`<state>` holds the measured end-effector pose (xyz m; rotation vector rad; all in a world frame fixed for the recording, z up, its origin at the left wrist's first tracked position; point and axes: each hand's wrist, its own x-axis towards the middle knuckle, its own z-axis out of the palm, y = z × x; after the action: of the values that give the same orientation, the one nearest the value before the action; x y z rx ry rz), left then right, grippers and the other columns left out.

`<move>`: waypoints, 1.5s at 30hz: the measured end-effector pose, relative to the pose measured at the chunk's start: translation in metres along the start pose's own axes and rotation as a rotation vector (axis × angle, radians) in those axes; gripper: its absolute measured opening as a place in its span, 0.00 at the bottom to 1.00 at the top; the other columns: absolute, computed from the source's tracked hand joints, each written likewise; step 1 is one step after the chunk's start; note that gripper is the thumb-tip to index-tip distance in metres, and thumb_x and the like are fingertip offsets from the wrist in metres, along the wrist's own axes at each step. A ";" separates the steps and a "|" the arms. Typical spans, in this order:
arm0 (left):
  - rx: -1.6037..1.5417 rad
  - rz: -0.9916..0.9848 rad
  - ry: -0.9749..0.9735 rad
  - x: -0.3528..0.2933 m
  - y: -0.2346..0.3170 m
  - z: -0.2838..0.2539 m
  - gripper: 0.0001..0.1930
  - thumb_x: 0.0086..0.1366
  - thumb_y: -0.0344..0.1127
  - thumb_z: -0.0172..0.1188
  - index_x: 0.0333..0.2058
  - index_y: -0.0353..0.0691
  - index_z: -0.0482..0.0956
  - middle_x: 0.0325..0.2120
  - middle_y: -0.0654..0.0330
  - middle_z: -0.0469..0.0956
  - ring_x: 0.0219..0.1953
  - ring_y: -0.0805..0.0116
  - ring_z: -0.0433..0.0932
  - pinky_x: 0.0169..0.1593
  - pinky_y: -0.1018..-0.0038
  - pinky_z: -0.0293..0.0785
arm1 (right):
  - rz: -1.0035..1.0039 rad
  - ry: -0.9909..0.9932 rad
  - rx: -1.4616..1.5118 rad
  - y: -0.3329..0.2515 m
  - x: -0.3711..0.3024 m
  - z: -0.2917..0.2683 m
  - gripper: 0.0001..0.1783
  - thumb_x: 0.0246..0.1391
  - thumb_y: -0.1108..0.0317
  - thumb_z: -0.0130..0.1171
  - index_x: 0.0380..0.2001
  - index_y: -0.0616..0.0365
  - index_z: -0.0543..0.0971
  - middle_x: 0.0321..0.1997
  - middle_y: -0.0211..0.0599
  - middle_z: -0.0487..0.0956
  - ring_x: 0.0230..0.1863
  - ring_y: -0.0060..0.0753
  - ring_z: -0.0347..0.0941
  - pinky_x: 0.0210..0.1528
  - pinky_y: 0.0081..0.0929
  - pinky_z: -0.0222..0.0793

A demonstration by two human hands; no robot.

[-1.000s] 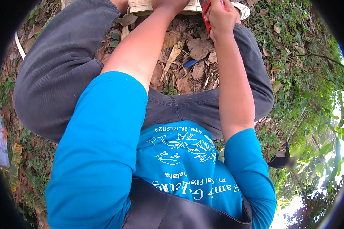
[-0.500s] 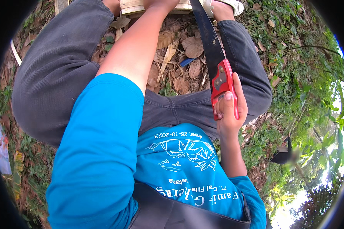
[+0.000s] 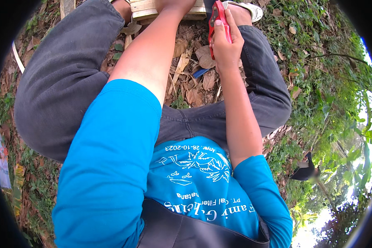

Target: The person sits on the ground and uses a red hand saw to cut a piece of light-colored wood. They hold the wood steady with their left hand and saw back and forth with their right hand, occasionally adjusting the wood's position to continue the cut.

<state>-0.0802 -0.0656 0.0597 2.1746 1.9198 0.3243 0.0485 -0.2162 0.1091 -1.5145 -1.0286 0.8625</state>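
Observation:
My right hand is closed around the red handle of a handsaw. Only a short dark piece of the saw's blade shows, and the rest runs past the top edge. My left hand rests on a pale wooden piece made of slats, just left of the blade. Its fingers are cut off by the top of the picture. Whether the blade touches the wood cannot be made out.
My bent legs in dark trousers frame the work on both sides, with shoes near the wood. Dry leaves and a small blue scrap lie between them. Green plants grow at the right, where a dark object also sits.
My right hand has pushed the handsaw forward, away from my body, so most of the blade has left the picture. My left hand stays on the wood.

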 end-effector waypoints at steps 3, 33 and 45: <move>-0.058 -0.010 0.022 0.008 -0.004 0.005 0.26 0.69 0.50 0.43 0.29 0.43 0.89 0.31 0.53 0.87 0.38 0.53 0.86 0.49 0.52 0.73 | 0.119 0.001 0.024 -0.029 -0.050 -0.020 0.25 0.69 0.68 0.59 0.66 0.65 0.74 0.44 0.33 0.82 0.33 0.12 0.71 0.35 0.15 0.68; -0.023 0.041 0.259 -0.012 -0.006 0.015 0.22 0.67 0.49 0.50 0.22 0.46 0.87 0.23 0.57 0.86 0.29 0.56 0.84 0.45 0.56 0.74 | 0.279 -0.082 0.045 -0.119 -0.130 -0.109 0.28 0.71 0.67 0.57 0.70 0.63 0.69 0.45 0.31 0.83 0.24 0.06 0.64 0.24 0.12 0.61; -0.056 0.176 0.447 -0.030 -0.007 0.039 0.16 0.67 0.47 0.57 0.23 0.50 0.84 0.26 0.65 0.86 0.33 0.65 0.84 0.42 0.64 0.72 | -0.235 0.049 -0.076 0.016 0.047 0.014 0.23 0.64 0.71 0.61 0.60 0.69 0.78 0.51 0.47 0.85 0.50 0.29 0.80 0.55 0.25 0.73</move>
<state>-0.0784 -0.0956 0.0204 2.3897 1.8903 0.9549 0.0553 -0.1688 0.0912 -1.4361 -1.1865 0.6250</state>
